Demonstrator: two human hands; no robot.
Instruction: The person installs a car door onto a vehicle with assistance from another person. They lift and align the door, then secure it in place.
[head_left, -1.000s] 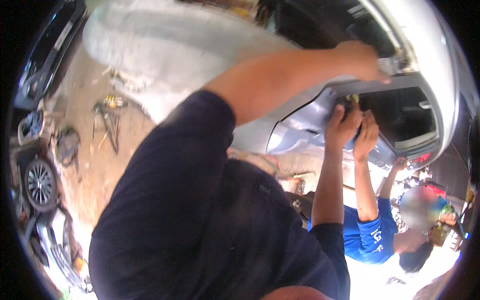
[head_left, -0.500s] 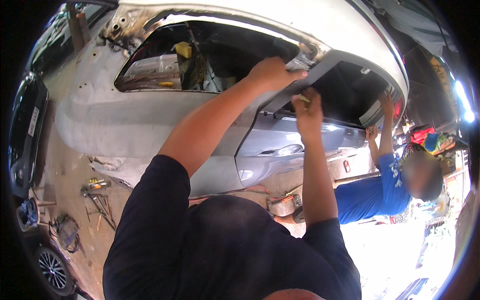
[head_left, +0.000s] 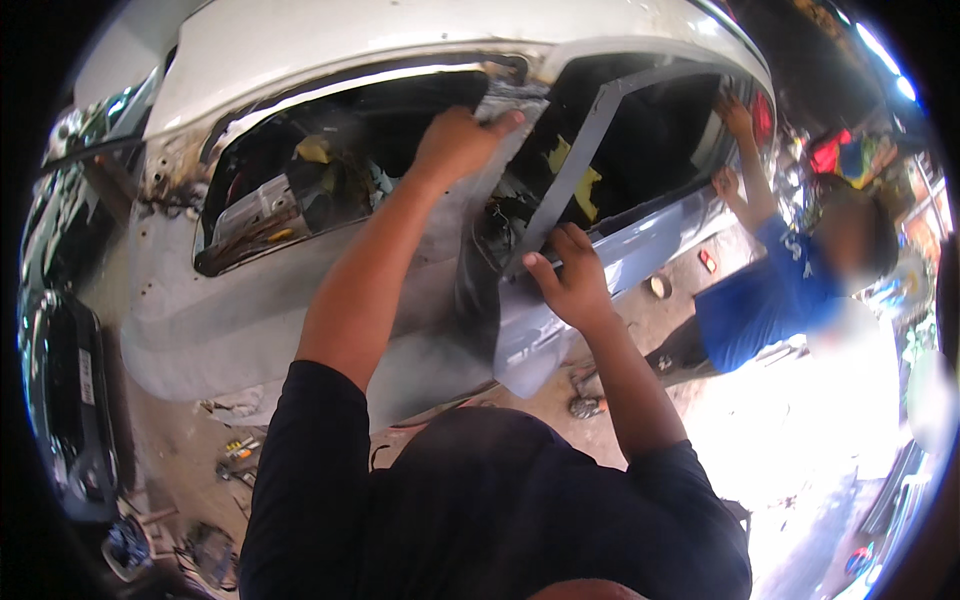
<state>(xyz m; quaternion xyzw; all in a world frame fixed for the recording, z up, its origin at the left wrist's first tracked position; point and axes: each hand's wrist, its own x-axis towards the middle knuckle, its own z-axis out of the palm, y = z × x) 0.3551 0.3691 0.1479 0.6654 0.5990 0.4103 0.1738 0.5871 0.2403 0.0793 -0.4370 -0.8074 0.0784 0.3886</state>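
Observation:
A car body (head_left: 310, 330) with grey and white patches stretches across in front of me. My left hand (head_left: 455, 148) is wrapped over the pillar (head_left: 500, 125) between the rear side window opening and the door opening. Its thumb lies across the pillar, and its other fingers are partly hidden. The grey rear door (head_left: 535, 335) stands ajar, its window frame (head_left: 575, 165) angled away from the body. My right hand (head_left: 573, 275) grips that door's upper rear corner, below the frame. A small pale bit shows between its thumb and fingers, too small to name.
A co-worker in a blue shirt (head_left: 765, 295) stands at the right, both hands at the door's far end. Tools (head_left: 238, 450) lie on the floor at the lower left. A dark car part (head_left: 80, 400) stands at the far left. Yellow scraps (head_left: 590, 190) show through the window.
The rear door has swung away from the body, opening a gap at the pillar. My right hand has moved down onto the door's corner. The view has shifted; my left hand stays at the pillar.

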